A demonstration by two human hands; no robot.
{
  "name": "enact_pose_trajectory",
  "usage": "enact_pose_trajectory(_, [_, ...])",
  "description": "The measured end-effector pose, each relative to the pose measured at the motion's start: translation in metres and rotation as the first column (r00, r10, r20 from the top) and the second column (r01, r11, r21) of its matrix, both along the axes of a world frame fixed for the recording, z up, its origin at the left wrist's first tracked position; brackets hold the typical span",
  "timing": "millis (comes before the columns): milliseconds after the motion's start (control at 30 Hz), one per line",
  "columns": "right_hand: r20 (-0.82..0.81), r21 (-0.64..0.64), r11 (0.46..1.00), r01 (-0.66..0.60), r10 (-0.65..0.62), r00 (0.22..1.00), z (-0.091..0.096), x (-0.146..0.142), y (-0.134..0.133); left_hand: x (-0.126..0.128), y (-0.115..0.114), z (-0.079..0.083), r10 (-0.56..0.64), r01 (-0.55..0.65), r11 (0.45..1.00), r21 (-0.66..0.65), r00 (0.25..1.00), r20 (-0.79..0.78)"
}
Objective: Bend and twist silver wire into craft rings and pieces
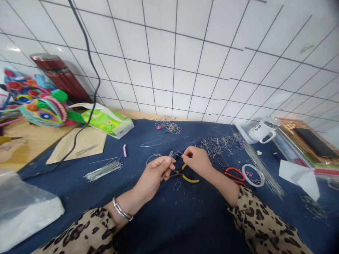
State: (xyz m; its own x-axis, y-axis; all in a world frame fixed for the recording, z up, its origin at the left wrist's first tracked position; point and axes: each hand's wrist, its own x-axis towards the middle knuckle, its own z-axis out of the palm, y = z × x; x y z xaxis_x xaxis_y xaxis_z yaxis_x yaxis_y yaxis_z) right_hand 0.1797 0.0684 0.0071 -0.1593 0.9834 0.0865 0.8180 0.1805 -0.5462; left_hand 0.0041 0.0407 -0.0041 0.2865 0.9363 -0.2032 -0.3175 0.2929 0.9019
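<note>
My left hand (159,169) is closed in a pinch around a small piece of bent wire (172,152), its looped end sticking up past the fingertips. Just to the right, my right hand (197,158) pinches a thin wire end (179,153) between thumb and forefinger. The fingertips of the two hands are a short gap apart. Beneath them lie pliers with yellow handles (191,179), their jaws partly hidden by my left hand. A short bent wire (177,185) rests on the dark blue cloth (169,218) in front of the pliers.
Wire bundles lie left (104,170) and right (265,171), with a wire tangle (218,145) behind my right hand. Orange-handled scissors (234,173) and a bead dish (253,175) are near my right forearm. A white mug (262,130) stands back right; a black cable (91,63) hangs left.
</note>
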Motion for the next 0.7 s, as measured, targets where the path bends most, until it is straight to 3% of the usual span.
enact_pose_trajectory(133, [-0.371, -0.122, 0.993, 0.002, -0.047, 0.928, 0.006, -0.007, -0.019, 0.006, -0.004, -0.003, 0.027, -0.023, 0.998, 0.052, 0.996, -0.09])
enact_pose_trajectory(300, [-0.652, -0.306, 0.949, -0.074, -0.152, 0.743, 0.006, -0.012, -0.035, 0.005, -0.005, -0.006, 0.06, -0.003, 0.98, 0.197, 0.957, -0.283])
enact_pose_trajectory(500, [-0.805, -0.411, 0.892, -0.19, -0.257, 0.534, 0.002, -0.012, -0.044, 0.003, -0.006, -0.007, 0.034, 0.142, 0.931, 0.335, 0.883, -0.469])
enact_pose_trajectory(700, [-0.82, -0.447, 0.873, -0.194, -0.313, 0.48, -0.003, -0.006, -0.047, 0.002, -0.007, -0.004, -0.07, 0.26, 0.905, 0.336, 0.871, -0.486])
